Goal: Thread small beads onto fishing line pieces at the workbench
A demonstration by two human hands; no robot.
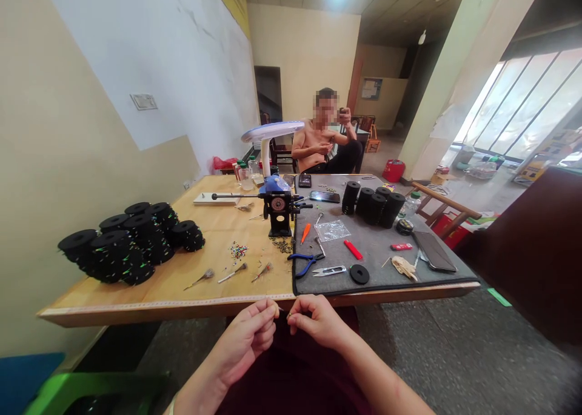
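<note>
here fingers of left hand [248,337] and right hand [319,322] pinch a thin, tiny dark piece [282,311].

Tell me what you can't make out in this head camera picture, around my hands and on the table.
- Head view: the pinched piece between left hand and right hand is too small and dark, and partly hidden by both hands.
- Head view: the coloured bits on the wooden table are too small to identify.
- Head view: the green object is cut off by the bottom edge.

Two hands [245,339], three phones [324,197], four black spool stacks [376,208], three tufts [233,272], one pliers [305,260], one lamp [271,131].
</note>
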